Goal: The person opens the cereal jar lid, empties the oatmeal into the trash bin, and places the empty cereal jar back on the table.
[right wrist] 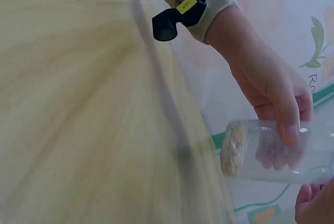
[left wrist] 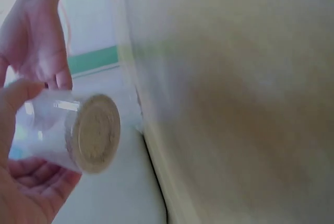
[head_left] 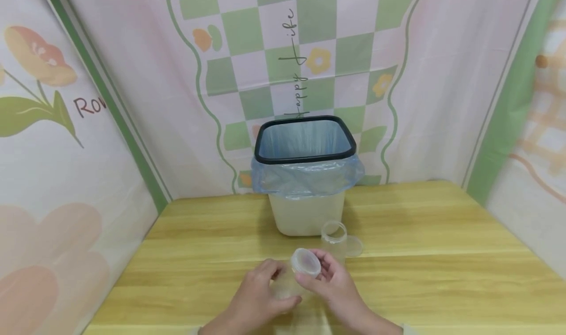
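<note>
My left hand (head_left: 256, 291) grips a clear plastic jar (left wrist: 52, 125) around its side, thumb and fingers on opposite sides. The jar is tilted, its base toward the left wrist camera, and a pale layer (right wrist: 235, 149) shows at the bottom end. At the mouth end is a round translucent lid (head_left: 306, 263). My right hand (head_left: 333, 281) holds this lid at its edge, thumb in front and fingers behind. Just beyond the right hand stands a second clear jar (head_left: 334, 236), uncovered and partly hidden by the hand. Beside it lies a flat clear lid (head_left: 354, 246).
A cream bin (head_left: 306, 214) with a black rim and a blue bag liner (head_left: 305, 178) stands behind the jars. The wooden table (head_left: 420, 286) ends at printed curtains (head_left: 433, 104) at the back and sides.
</note>
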The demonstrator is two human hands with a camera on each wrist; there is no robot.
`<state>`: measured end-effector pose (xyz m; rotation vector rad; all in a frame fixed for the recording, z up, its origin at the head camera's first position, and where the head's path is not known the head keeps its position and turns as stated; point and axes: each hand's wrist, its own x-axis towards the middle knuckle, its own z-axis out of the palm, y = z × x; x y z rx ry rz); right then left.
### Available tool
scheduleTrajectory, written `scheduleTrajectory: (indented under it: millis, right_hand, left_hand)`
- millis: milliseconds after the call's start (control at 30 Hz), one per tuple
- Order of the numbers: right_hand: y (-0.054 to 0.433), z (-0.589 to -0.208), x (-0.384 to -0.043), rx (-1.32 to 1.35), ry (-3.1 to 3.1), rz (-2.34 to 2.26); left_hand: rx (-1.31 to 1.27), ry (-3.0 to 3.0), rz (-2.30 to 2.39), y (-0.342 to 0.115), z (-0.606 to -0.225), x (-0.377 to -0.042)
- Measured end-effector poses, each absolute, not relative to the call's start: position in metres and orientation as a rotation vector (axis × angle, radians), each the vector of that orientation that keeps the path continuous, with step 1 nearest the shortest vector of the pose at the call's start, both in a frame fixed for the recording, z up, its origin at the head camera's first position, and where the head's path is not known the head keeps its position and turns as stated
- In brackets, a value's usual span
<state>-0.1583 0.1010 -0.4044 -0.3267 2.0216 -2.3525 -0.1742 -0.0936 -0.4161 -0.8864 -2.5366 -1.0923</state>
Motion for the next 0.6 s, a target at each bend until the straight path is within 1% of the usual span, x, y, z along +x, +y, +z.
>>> scheduleTrajectory:
  millis: [333, 467, 600]
  right_hand:
    - [0.122, -0.404, -0.169, -0.757, 1.783, -2.229]
    - [0.126, -0.405, -0.17, -0.806, 1.726, -2.18]
    - [0.126, -0.403, -0.168, -0.793, 1.731, -2.157]
  left_hand:
    - [-1.221, -2.503, -1.649, -0.106, -0.417, -0.191]
    - [-1.27, -2.546, -1.733, -0.108, -0.419, -0.194]
    - [-1.251, -2.568, -1.728, -0.108, -0.421, -0.193]
